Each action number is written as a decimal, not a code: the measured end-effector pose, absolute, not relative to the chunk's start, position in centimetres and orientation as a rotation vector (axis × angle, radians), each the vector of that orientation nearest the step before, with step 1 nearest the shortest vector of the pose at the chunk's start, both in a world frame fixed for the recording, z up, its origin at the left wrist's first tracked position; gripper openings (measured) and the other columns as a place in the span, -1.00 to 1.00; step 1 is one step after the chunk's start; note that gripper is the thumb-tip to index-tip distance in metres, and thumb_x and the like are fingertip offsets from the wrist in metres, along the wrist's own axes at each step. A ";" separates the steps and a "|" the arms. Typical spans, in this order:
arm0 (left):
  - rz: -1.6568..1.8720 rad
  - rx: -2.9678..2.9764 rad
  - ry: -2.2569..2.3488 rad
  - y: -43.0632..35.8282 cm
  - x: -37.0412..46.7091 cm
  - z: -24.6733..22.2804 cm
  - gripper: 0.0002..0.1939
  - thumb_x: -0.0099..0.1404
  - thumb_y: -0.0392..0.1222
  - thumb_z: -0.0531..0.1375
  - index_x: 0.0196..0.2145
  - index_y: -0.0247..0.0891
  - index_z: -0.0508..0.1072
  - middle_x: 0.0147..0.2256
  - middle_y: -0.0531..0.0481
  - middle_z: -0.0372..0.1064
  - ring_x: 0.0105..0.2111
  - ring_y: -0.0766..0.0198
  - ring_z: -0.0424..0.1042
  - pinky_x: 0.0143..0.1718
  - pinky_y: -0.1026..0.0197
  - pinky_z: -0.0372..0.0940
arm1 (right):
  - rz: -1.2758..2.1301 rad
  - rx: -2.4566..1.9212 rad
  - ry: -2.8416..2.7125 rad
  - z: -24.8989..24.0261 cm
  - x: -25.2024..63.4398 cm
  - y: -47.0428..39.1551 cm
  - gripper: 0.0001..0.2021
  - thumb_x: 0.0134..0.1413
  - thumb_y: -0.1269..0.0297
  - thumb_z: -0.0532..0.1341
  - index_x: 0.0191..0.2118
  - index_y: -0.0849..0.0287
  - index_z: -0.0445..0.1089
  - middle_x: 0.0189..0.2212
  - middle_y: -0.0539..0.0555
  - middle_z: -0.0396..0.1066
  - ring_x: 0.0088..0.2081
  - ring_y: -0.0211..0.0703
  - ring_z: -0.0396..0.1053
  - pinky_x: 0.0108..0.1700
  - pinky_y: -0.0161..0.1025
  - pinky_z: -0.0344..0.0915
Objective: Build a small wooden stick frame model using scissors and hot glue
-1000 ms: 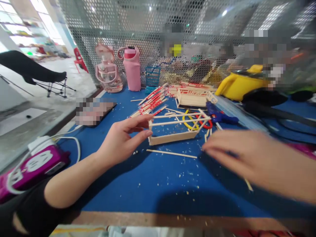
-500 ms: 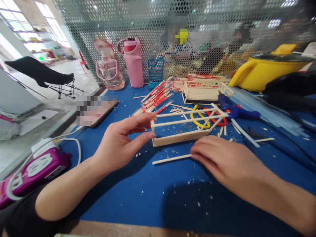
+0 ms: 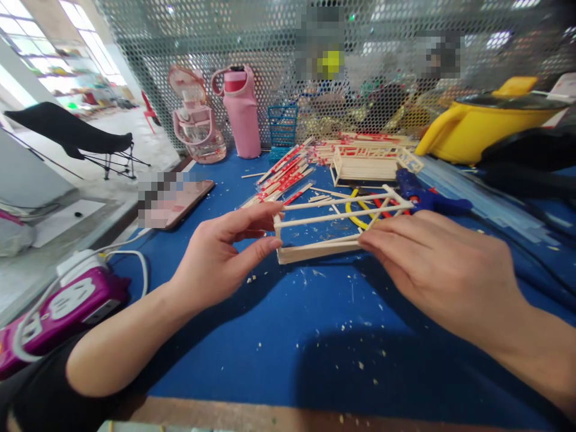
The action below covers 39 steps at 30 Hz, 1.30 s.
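A small open frame of pale wooden sticks (image 3: 321, 251) is held above the blue table. My left hand (image 3: 227, 246) pinches its left end between thumb and fingers. At the frame's lower right side is my right hand (image 3: 418, 252), its fingers closed on a loose wooden stick that lies along the lower rail; most of the stick is hard to tell from the frame. Behind the frame are yellow-handled scissors (image 3: 355, 210), partly covered. The blue glue gun (image 3: 432, 199) lies just beyond my right hand.
Wrapped stick bundles (image 3: 285, 175) and a second stick structure (image 3: 364, 168) lie at the back. A phone (image 3: 180, 204) and purple power strip (image 3: 67, 306) are left. Two pink bottles (image 3: 243, 117) stand by the mesh; a yellow pot (image 3: 490, 126) is back right.
My right hand has moved up and slightly right, bringing the loose stick from the front of the frame to its lower rail. My left hand keeps its grip on the left end.
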<state>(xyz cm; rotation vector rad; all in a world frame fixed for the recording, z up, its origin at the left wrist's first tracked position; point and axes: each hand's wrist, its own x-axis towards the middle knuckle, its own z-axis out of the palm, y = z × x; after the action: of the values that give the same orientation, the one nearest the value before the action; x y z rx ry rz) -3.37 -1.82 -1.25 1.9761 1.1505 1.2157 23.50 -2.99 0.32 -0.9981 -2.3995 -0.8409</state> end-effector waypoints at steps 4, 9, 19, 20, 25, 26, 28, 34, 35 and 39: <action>1.211 1.974 1.154 -1.9 -3.3 -1.2 -0.56 0.17 -0.15 0.27 0.04 -0.05 0.42 -0.07 -0.01 0.49 -0.18 0.16 0.50 -0.09 0.10 0.43 | -0.801 -0.999 -2.413 0.3 23.3 -2.6 -0.84 0.15 0.42 0.12 -0.29 0.17 0.46 -0.33 0.09 0.49 -0.30 -0.10 0.36 -0.36 -0.22 0.21; 1.223 1.956 1.147 -2.0 -3.2 -1.2 -0.56 0.17 -0.15 0.27 0.03 -0.06 0.43 -0.08 -0.01 0.49 -0.18 0.15 0.50 -0.10 0.10 0.44 | -0.773 -0.959 -2.441 0.3 22.7 -2.5 -0.81 0.17 0.43 0.09 -0.28 0.16 0.47 -0.32 0.09 0.48 -0.29 -0.12 0.35 -0.29 -0.23 0.25; 1.235 1.982 1.138 -1.9 -3.3 -1.2 -0.55 0.16 -0.19 0.28 0.04 -0.09 0.43 -0.08 -0.03 0.49 -0.19 0.17 0.51 -0.12 0.14 0.43 | -0.802 -0.964 -2.373 0.1 23.7 -2.4 -0.87 0.12 0.44 0.16 -0.27 0.21 0.47 -0.35 0.09 0.50 -0.31 -0.11 0.35 -0.35 -0.22 0.26; 1.238 1.981 1.138 -1.9 -3.3 -1.2 -0.55 0.16 -0.19 0.28 0.04 -0.09 0.43 -0.08 -0.03 0.49 -0.19 0.16 0.51 -0.12 0.14 0.43 | -0.806 -0.970 -2.366 0.1 23.8 -2.4 -0.87 0.12 0.44 0.16 -0.27 0.21 0.47 -0.35 0.09 0.50 -0.31 -0.11 0.36 -0.35 -0.22 0.26; 1.243 1.984 1.142 -1.9 -3.3 -1.2 -0.55 0.15 -0.20 0.29 0.03 -0.08 0.43 -0.09 -0.01 0.50 -0.22 0.19 0.51 -0.13 0.15 0.44 | -0.807 -0.946 -2.391 0.1 23.7 -2.2 -0.86 0.13 0.43 0.15 -0.28 0.22 0.46 -0.36 0.10 0.50 -0.31 -0.11 0.37 -0.34 -0.22 0.27; 1.242 1.986 1.140 -1.9 -3.3 -1.2 -0.54 0.15 -0.20 0.29 0.03 -0.07 0.43 -0.10 -0.01 0.50 -0.22 0.19 0.51 -0.13 0.15 0.43 | -0.806 -0.939 -2.393 0.1 23.6 -2.2 -0.86 0.13 0.43 0.14 -0.28 0.22 0.46 -0.36 0.10 0.49 -0.31 -0.12 0.36 -0.34 -0.22 0.27; 1.237 1.987 1.136 -1.9 -3.3 -1.2 -0.54 0.15 -0.21 0.29 0.03 -0.07 0.43 -0.10 0.00 0.50 -0.22 0.20 0.51 -0.14 0.16 0.43 | -0.808 -0.933 -2.397 0.2 23.5 -2.2 -0.86 0.14 0.43 0.14 -0.29 0.21 0.46 -0.35 0.10 0.49 -0.31 -0.12 0.36 -0.34 -0.22 0.27; 1.230 1.973 1.165 -2.0 -3.2 -1.1 -0.56 0.15 -0.17 0.29 0.02 -0.07 0.44 -0.10 0.00 0.50 -0.21 0.16 0.51 -0.13 0.13 0.44 | -0.788 -0.912 -2.407 0.4 23.3 -2.2 -0.86 0.13 0.47 0.15 -0.28 0.25 0.47 -0.34 0.12 0.50 -0.29 -0.08 0.35 -0.30 -0.19 0.30; 1.230 1.969 1.171 -2.0 -3.2 -1.1 -0.56 0.15 -0.16 0.29 0.02 -0.07 0.45 -0.10 -0.01 0.50 -0.21 0.16 0.51 -0.13 0.12 0.44 | -0.786 -0.914 -2.408 0.3 23.3 -2.1 -0.85 0.13 0.47 0.15 -0.28 0.25 0.48 -0.33 0.12 0.50 -0.28 -0.08 0.35 -0.29 -0.19 0.30; 1.230 1.963 1.184 -2.0 -3.1 -1.1 -0.56 0.15 -0.15 0.28 0.02 -0.08 0.44 -0.10 -0.01 0.50 -0.21 0.16 0.51 -0.13 0.12 0.43 | -0.783 -0.947 -2.368 -0.1 23.2 -1.8 -0.86 0.12 0.45 0.17 -0.30 0.21 0.50 -0.37 0.10 0.48 -0.29 -0.10 0.35 -0.32 -0.22 0.28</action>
<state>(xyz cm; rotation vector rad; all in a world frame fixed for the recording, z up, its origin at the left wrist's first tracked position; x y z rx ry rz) -3.14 -2.00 -1.09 1.9630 1.1841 1.2302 23.22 -1.79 -0.09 -0.9471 -2.3681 -0.7835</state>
